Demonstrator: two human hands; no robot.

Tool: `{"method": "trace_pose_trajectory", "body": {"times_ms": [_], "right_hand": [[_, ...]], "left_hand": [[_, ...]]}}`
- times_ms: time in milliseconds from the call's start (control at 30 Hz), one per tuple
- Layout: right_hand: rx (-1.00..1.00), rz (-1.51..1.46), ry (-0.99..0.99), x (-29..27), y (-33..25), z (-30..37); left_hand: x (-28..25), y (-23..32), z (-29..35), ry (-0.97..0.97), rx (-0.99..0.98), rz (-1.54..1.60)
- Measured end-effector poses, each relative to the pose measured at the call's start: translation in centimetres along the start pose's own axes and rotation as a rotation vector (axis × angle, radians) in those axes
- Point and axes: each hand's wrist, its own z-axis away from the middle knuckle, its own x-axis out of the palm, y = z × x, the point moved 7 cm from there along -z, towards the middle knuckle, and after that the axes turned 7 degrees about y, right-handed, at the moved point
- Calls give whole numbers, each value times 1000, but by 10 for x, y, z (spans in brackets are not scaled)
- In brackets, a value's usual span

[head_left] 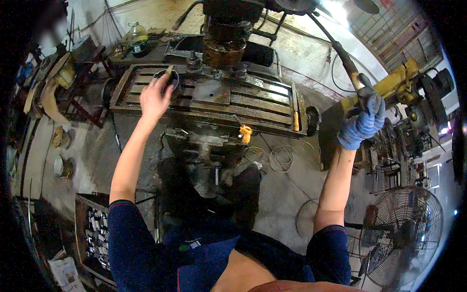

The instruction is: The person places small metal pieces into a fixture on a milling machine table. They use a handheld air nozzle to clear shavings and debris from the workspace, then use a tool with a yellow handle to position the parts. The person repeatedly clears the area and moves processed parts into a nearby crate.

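Note:
My bare left hand point(155, 100) is over the left end of a slotted metal machine table point(204, 114). Its fingers are pinched on a thin yellowish handle point(169, 71), perhaps a brush's, whose lower end is hidden. Just beside and beneath the fingers sits a small round dark pot point(174, 83) with a pale rim. Raised at the right, my right hand point(364, 119) wears a blue knitted glove and is wrapped round the end of a long dark machine lever point(348, 61). The machine's dark, worn head point(224, 48) hangs over the table's middle.
A yellow-handled tool point(296, 120) lies at the table's right end, and a yellow object point(245, 133) is on its front edge. A crate of metal parts point(97, 233) stands lower left. A caged fan point(404, 233) is lower right. Coiled hose point(282, 159) lies on the floor.

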Motion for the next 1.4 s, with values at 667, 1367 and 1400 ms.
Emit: {"method": "trace_pose_trajectory", "body": {"times_ms": [667,1367,1400], "right_hand": [[116,-101,22,-1,8,-15],[116,-286,9,6,1,-13],[131,-274,10,4,6,-13]], "left_hand": [[-1,-69,32,-104,158,-222],[-93,-58,56,-133,208,-225],[-95,-61,56,-91,199,-168]]}}
